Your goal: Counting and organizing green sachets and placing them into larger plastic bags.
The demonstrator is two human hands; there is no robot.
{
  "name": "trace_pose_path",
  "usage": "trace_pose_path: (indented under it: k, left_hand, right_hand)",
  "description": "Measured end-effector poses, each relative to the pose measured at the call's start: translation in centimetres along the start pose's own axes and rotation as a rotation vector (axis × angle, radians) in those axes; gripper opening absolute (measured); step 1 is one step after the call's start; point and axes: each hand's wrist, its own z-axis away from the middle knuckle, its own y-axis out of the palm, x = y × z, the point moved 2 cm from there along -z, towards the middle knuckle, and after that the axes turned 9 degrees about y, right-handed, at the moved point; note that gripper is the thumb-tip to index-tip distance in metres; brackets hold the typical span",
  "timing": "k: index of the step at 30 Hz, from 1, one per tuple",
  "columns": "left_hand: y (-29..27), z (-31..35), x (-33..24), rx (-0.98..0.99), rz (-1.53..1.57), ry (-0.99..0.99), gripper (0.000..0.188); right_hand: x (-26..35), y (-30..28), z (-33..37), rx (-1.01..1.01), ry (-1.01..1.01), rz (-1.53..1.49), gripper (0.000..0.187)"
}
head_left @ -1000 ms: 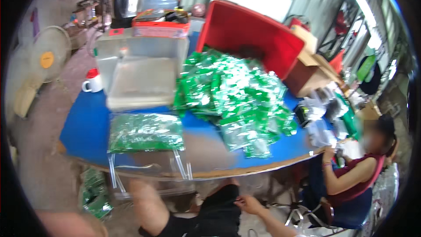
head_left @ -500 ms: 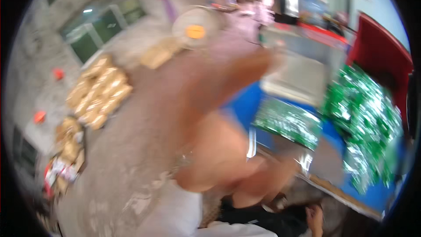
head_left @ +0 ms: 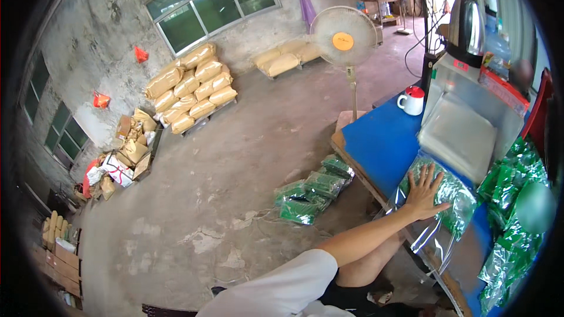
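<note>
A: What has moved since half a second ago?
B: The left hand (head_left: 422, 199), a blur in front of the floor and the worktop (head_left: 376, 132) then, now lies on the clear bag of green packets (head_left: 461, 202). The view has swung further left too, so the floor packets (head_left: 314, 191) show beside the worktop.

A: Is the grip clamped on anything?
B: No. The fingers are spread apart, palm down on the film, with the thumb out to the right. Nothing is pinched between them.

A: And the right one?
B: It's outside the picture, so I cannot tell. Of the two, the left is the one at the bag, its forearm coming from the near side.

A: Where exactly is the bag?
B: At the worktop's near edge, between that edge and the pale stack (head_left: 461, 132) on the far side. The big green heap (head_left: 499, 199) sits to its right.

A: How does it lie against the grip?
B: Directly beneath, with most of its visible body reaching out to the right of the thumb. Its long axis runs roughly along the near edge, while the fingers point across it, toward the far side. Loose clear film trails over the edge, on the near side of the palm.
</note>
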Motion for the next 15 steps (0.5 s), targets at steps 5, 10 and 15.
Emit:
trace_pose_path:
  k: [5, 10, 15]
  left_hand:
    - [0.4, -0.4, 0.0, -0.034, -0.011, 0.006, 0.107]
    - [0.0, -0.5, 0.1, -0.002, -0.006, 0.004, 0.107]
    - [0.1, -0.2, -0.2, 0.013, 0.015, 0.006, 0.108]
  right_hand:
    - [2.0, 0.5, 0.5, 0.026, -0.002, 0.053, 0.042]
    - [2.6, 0.9, 0.0, -0.007, -0.076, 0.046, 0.041]
    - [5.1, -0.3, 1.3, -0.098, -0.175, -0.026, 0.040]
